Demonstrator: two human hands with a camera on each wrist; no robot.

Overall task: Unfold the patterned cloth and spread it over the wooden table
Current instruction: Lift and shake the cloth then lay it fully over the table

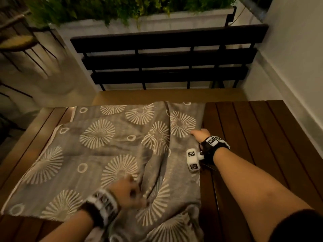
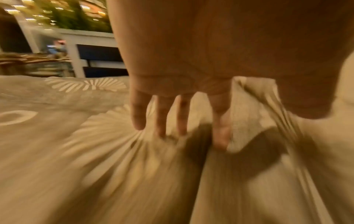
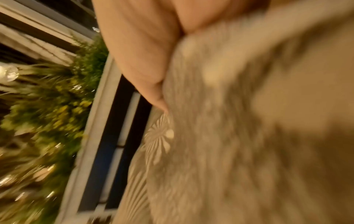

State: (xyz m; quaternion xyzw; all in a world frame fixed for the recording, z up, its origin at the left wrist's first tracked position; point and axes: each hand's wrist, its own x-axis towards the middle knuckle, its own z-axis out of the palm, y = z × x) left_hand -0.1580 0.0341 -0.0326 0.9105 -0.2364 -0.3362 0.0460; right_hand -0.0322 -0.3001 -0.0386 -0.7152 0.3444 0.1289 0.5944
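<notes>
The wooden tabletop (image 1: 253, 137) ran broad across the head view, its dark slats bare on the person's right and along a strip at the far left. The patterned cloth (image 1: 97, 147), grey with pale sunbursts and rings, lay over the left and middle of it, mostly opened but with a folded layer on top and a raised crease running from the far edge down toward the near edge. Its near right part was bunched and hung over the near edge.

The uncovered slats lay to the right of both grips, so the coming spread, as I judged it, had to carry the cloth's right border rightward, across the slats' length. The right hand (image 1: 200, 134) was the nearer to that bare wood, sitting at the cloth's right edge, its grip closed on the fabric; the right wrist view showed fingers (image 3: 141, 60) folded against cloth, blurred. The left hand (image 1: 128, 191) was at the near middle, by the crease; in its wrist view a fold of cloth passed between thumb and index finger (image 2: 220, 118) while the others pressed down.

A dark slatted bench (image 1: 167, 55) stood beyond the tabletop, and behind it a white planter box (image 1: 185, 18) held green foliage. No container sat on the tabletop.
</notes>
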